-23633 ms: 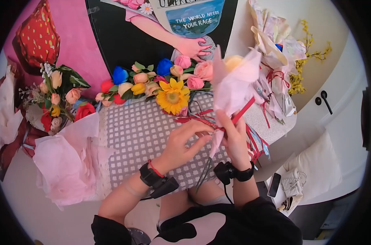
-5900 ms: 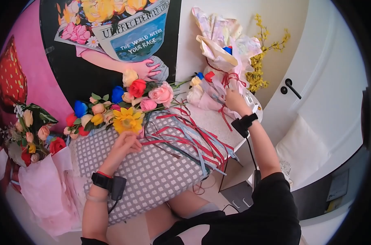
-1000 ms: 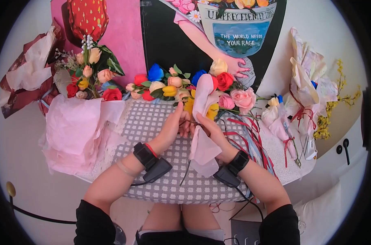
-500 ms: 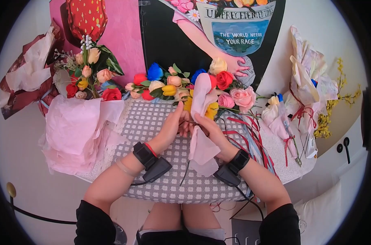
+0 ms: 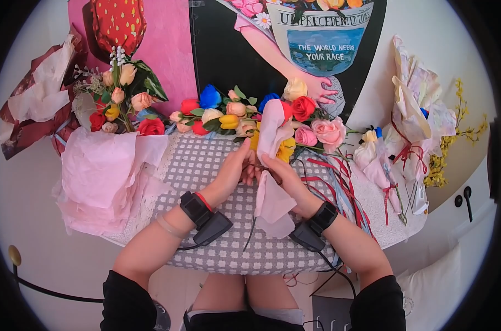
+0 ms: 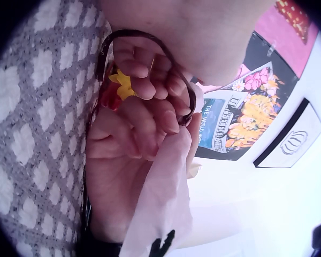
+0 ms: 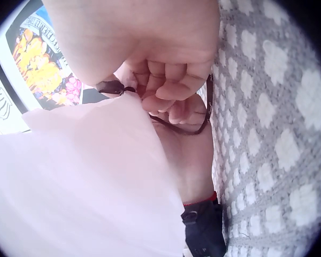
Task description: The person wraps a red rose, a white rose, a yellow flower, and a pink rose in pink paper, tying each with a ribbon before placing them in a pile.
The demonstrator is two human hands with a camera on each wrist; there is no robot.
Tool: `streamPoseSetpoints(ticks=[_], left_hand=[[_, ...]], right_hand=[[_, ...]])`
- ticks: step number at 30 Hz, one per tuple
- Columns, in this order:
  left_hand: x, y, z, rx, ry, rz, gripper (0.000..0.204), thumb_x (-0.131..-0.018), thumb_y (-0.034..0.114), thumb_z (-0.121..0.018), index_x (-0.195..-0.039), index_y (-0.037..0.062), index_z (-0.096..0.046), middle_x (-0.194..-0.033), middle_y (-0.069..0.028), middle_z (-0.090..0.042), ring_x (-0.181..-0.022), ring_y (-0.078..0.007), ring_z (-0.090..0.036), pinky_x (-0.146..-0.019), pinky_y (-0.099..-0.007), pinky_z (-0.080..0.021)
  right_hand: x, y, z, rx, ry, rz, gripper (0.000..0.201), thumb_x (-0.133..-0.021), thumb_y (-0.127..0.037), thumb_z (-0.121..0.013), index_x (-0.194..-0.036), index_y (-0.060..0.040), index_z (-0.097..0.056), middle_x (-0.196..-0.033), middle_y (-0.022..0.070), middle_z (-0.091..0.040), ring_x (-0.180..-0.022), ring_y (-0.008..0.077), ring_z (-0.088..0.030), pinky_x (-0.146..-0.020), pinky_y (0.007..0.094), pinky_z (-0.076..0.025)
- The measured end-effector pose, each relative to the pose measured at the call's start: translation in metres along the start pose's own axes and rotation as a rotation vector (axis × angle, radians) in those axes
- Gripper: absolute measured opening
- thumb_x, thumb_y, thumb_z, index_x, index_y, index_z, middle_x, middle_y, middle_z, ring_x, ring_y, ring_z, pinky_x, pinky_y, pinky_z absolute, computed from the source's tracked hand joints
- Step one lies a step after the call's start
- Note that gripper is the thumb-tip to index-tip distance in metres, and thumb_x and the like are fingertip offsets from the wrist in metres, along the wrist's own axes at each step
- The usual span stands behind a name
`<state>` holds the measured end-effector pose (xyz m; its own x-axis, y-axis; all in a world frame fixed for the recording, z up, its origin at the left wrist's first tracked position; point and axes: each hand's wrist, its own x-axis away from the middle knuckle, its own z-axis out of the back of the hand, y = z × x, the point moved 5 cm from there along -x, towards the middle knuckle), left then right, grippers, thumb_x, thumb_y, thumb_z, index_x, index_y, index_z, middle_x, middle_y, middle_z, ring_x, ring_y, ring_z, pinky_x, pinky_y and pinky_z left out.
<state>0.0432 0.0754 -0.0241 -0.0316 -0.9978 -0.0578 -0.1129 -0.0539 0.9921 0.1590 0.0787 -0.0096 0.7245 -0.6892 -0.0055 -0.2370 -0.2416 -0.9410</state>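
In the head view, a pink paper flower wrap (image 5: 272,124) stands upright between my hands, its lower paper flaring out and a thin dark stem (image 5: 251,234) below. My right hand (image 5: 291,186) grips its narrow waist, fingers curled. A dark red-brown ribbon (image 6: 140,33) loops in front of my left hand (image 5: 232,172), whose curled fingers hold it by the waist. Seen from the right wrist, the ribbon bends round the left fingers, and a dark twist (image 7: 112,87) of it lies at the paper's gathered top. The flower head is hidden inside the paper.
A stack of pink tissue paper (image 5: 96,182) lies left on the checked cloth (image 5: 206,254). Artificial flowers (image 5: 234,110) line the back. Loose ribbons (image 5: 341,187) trail at the right, beside small wrapped flowers (image 5: 377,165) and a larger bouquet (image 5: 419,116).
Some seconds ago my right hand was at the right-hand bouquets and my left near the sunflower; now both hold a pink wrap in the middle. Over the last second they have hardly moved.
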Motion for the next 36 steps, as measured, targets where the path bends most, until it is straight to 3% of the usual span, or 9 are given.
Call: streamPoseSetpoints(ticks=[3, 13, 23, 25, 26, 29, 31, 34, 36], left_hand=[[0.002, 0.000, -0.002, 0.066, -0.050, 0.005, 0.050, -0.091, 0.048, -0.030, -0.071, 0.0081, -0.050, -0.059, -0.0008, -0.050, -0.046, -0.0069, -0.044, -0.043, -0.0183, -0.033], [0.006, 0.013, -0.008, -0.021, -0.099, -0.113, 0.025, -0.090, 0.025, -0.046, -0.075, 0.0066, -0.052, -0.061, 0.0012, -0.051, -0.044, -0.0053, -0.045, -0.041, -0.0176, -0.032], [0.001, 0.023, 0.017, 0.010, 0.196, -0.288, 0.020, -0.089, 0.018, -0.047, -0.076, 0.0037, -0.052, -0.067, -0.0004, -0.053, -0.051, -0.0050, -0.046, -0.046, -0.0187, -0.037], [0.002, 0.029, 0.032, 0.112, 0.376, -0.324, 0.020, -0.089, 0.018, -0.046, -0.075, 0.0050, -0.050, -0.068, -0.0001, -0.053, -0.052, -0.0050, -0.044, -0.047, -0.0190, -0.036], [0.002, 0.033, 0.039, -0.015, 0.390, -0.364, 0.020, -0.090, 0.019, -0.045, -0.074, 0.0070, -0.048, -0.068, 0.0003, -0.050, -0.052, -0.0055, -0.043, -0.047, -0.0196, -0.034], [-0.001, 0.032, 0.061, 0.093, 0.500, -0.372, 0.020, -0.089, 0.023, -0.045, -0.074, 0.0103, -0.047, -0.065, 0.0015, -0.047, -0.052, -0.0067, -0.043, -0.049, -0.0209, -0.031], [0.001, 0.033, 0.062, 0.099, 0.506, -0.353, 0.020, -0.089, 0.024, -0.043, -0.075, 0.0111, -0.045, -0.065, 0.0014, -0.046, -0.052, -0.0074, -0.043, -0.049, -0.0217, -0.031], [0.002, 0.031, 0.059, 0.122, 0.517, -0.341, 0.020, -0.090, 0.026, -0.044, -0.077, 0.0115, -0.046, -0.069, 0.0010, -0.047, -0.051, -0.0074, -0.043, -0.050, -0.0221, -0.031], [0.004, 0.033, 0.053, 0.122, 0.519, -0.329, 0.020, -0.092, 0.023, -0.043, -0.080, 0.0070, -0.046, -0.074, -0.0004, -0.048, -0.055, -0.0091, -0.045, -0.052, -0.0220, -0.037]], right_hand=[[0.003, -0.004, -0.003, 0.003, 0.005, -0.008, 0.033, -0.092, -0.036, -0.043, -0.098, -0.0051, -0.055, -0.081, 0.0013, -0.057, -0.075, 0.0087, -0.055, -0.067, 0.0199, -0.042], [-0.002, 0.004, 0.014, 0.010, 0.089, -0.035, 0.030, -0.091, -0.035, -0.047, -0.101, -0.0074, -0.055, -0.080, -0.0023, -0.057, -0.073, 0.0036, -0.053, -0.064, 0.0184, -0.040], [-0.004, -0.003, 0.013, 0.106, 0.180, 0.222, 0.028, -0.090, -0.034, -0.049, -0.104, -0.0099, -0.053, -0.072, -0.0075, -0.048, -0.058, 0.0009, -0.041, -0.050, 0.0173, -0.030], [-0.001, -0.007, 0.007, 0.029, 0.151, 0.235, 0.029, -0.090, -0.035, -0.050, -0.103, -0.0097, -0.053, -0.072, -0.0071, -0.048, -0.057, 0.0007, -0.040, -0.050, 0.0174, -0.030], [-0.001, -0.006, 0.008, 0.029, 0.152, 0.235, 0.029, -0.090, -0.035, -0.050, -0.103, -0.0097, -0.053, -0.072, -0.0071, -0.048, -0.057, 0.0007, -0.040, -0.050, 0.0174, -0.030], [0.000, -0.009, 0.008, 0.059, 0.116, 0.297, 0.028, -0.090, -0.035, -0.049, -0.101, -0.0096, -0.052, -0.070, -0.0049, -0.048, -0.055, 0.0022, -0.041, -0.049, 0.0181, -0.030], [0.003, -0.007, 0.003, 0.023, 0.058, 0.182, 0.027, -0.090, -0.035, -0.049, -0.099, -0.0096, -0.050, -0.069, -0.0029, -0.049, -0.053, 0.0044, -0.042, -0.049, 0.0190, -0.030], [0.000, -0.006, 0.006, -0.090, 0.131, 0.224, 0.026, -0.091, -0.035, -0.047, -0.098, -0.0097, -0.049, -0.068, -0.0013, -0.050, -0.053, 0.0060, -0.043, -0.049, 0.0199, -0.030], [-0.001, -0.010, 0.007, -0.113, 0.149, 0.266, 0.026, -0.092, -0.035, -0.046, -0.098, -0.0096, -0.049, -0.069, -0.0013, -0.050, -0.053, 0.0060, -0.043, -0.048, 0.0201, -0.030]])
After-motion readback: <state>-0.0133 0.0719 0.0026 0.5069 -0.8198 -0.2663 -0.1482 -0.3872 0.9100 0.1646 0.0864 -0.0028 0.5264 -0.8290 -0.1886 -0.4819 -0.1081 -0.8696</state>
